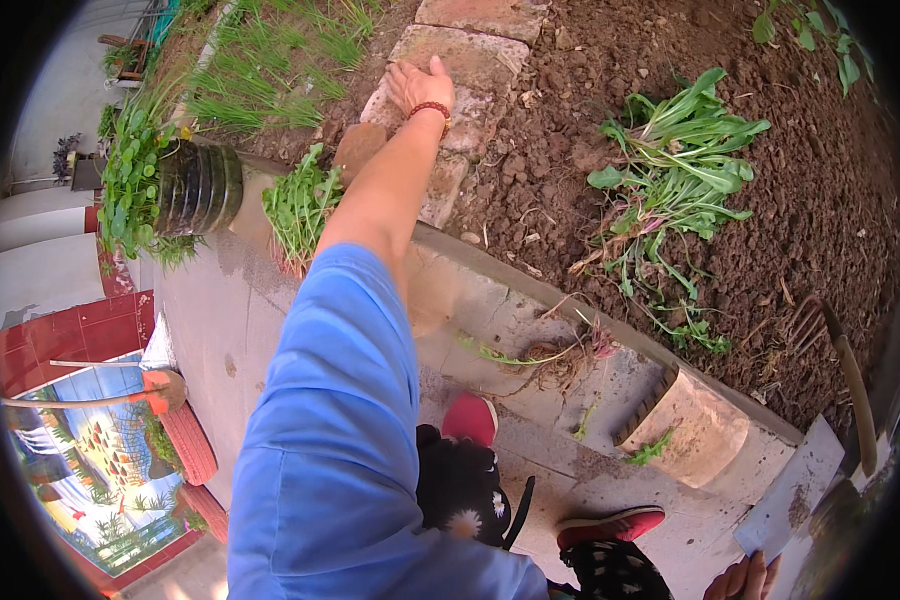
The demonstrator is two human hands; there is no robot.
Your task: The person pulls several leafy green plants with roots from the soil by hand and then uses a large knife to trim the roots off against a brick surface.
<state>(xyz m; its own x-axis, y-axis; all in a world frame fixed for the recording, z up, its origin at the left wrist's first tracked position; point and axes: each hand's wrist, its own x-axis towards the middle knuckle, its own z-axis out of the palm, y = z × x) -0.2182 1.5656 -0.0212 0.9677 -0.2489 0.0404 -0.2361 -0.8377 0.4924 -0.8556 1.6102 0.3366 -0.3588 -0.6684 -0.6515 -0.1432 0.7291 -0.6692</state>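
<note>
At the top of the head view, my left hand reaches out over a path of worn bricks. Its thumb and fingers are apart, with no object seen in them, and a red bead bracelet circles the wrist. Low at the right rim, the fingertips of my right hand meet the lower end of a flat grey sheet; its palm is cut off, so its grip is unclear. Uprooted leafy greens lie heaped on the brown soil. Partly behind my left forearm is a bunch of greens.
A concrete curb edges the bed, with pulled roots lying along it. A hand fork leans at the right. Grassy shoots grow left of the bricks. A black ribbed planter and an orange-headed tool are farther left.
</note>
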